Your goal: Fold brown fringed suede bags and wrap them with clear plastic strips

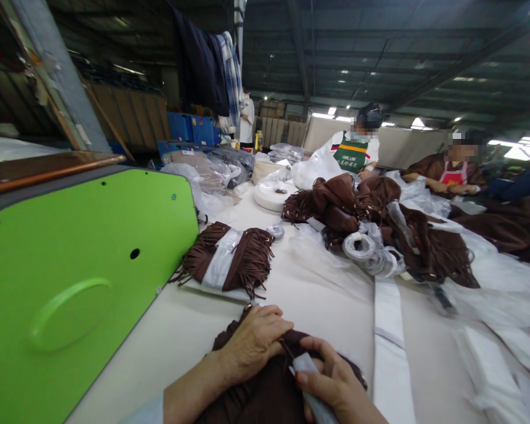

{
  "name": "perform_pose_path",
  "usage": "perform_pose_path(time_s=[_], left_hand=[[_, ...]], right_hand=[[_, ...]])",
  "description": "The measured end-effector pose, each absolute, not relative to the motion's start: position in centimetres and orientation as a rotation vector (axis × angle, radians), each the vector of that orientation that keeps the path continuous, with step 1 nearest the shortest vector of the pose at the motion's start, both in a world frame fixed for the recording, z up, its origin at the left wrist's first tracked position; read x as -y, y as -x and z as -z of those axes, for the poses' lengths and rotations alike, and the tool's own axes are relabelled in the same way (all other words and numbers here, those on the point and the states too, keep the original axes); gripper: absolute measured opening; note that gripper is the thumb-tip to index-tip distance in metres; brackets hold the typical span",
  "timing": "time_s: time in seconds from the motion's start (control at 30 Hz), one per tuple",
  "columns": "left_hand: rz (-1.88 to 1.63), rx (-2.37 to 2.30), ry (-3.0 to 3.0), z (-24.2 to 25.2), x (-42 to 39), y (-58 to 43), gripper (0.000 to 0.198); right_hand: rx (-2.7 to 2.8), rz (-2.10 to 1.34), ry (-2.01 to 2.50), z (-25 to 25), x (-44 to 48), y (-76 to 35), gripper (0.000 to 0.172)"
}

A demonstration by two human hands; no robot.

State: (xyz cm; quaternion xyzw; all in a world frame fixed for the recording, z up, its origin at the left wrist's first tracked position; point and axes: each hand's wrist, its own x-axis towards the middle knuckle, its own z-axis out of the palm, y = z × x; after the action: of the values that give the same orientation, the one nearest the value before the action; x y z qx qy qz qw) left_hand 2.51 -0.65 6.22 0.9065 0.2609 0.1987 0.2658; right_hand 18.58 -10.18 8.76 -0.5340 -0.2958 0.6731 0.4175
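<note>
My left hand (251, 341) lies curled over a brown fringed fabric piece (256, 394) at the table's near edge, fingers pressed down on it. My right hand (335, 383) is closed in a pinch on a grey-white paper strip (307, 368) that runs across the same brown piece. The two hands almost touch. Farther out on the table lies a brown fringed bundle wrapped in a white band (227, 262).
A large green machine panel (70, 277) fills the left. A heap of brown fringed goods and white strip rolls (380, 235) lies mid-table, white tape rolls (274, 194) beyond. A long white strip (388, 330) runs on the right. Two other people (353, 150) work across the white table (322, 294).
</note>
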Motion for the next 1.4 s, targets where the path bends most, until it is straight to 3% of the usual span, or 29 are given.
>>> perform_pose_path(time_s=[0.4,0.47,0.63,0.77,0.9,0.97,1.03,1.17,1.27,1.4], left_hand=[[-0.571,-0.71,-2.414,-6.4,0.6,-2.5,0.016],[-0.573,-0.716,-2.418,-6.3,0.3,-2.4,0.022],[-0.681,-0.713,-2.502,-6.8,0.4,-1.6,0.063],[-0.814,-0.627,-2.561,-9.5,2.7,-1.0,0.04],[-0.616,-0.884,-2.22,-11.9,5.6,-1.2,0.026],[-0.484,-0.975,-2.091,-11.9,6.6,-1.5,0.036],[-0.404,-1.044,-2.045,-11.2,7.1,-1.6,0.045],[-0.348,-1.059,-2.188,-10.1,7.5,-1.5,0.044],[-0.379,-1.082,-2.308,-11.0,7.0,-1.7,0.041],[-0.356,-0.96,-2.494,-12.6,5.0,-2.6,0.073]], right_hand=[[0.716,-1.617,1.304,-8.5,10.8,-19.1,0.064],[0.719,-1.535,1.348,-8.8,11.0,-18.3,0.065],[0.619,-1.438,1.335,-9.3,12.0,-15.9,0.075],[0.596,-1.462,1.22,-8.7,12.8,-15.1,0.086],[0.739,-1.448,1.241,-7.9,13.7,-14.9,0.102],[0.944,-1.31,1.363,-8.0,14.3,-15.3,0.096],[1.209,-1.204,1.499,-8.6,15.0,-16.2,0.078],[1.468,-0.894,1.699,-10.2,15.3,-19.0,0.046],[1.45,-0.473,1.821,-10.8,14.0,-20.5,0.041],[1.58,-0.493,1.926,-9.8,12.1,-20.7,0.045]])
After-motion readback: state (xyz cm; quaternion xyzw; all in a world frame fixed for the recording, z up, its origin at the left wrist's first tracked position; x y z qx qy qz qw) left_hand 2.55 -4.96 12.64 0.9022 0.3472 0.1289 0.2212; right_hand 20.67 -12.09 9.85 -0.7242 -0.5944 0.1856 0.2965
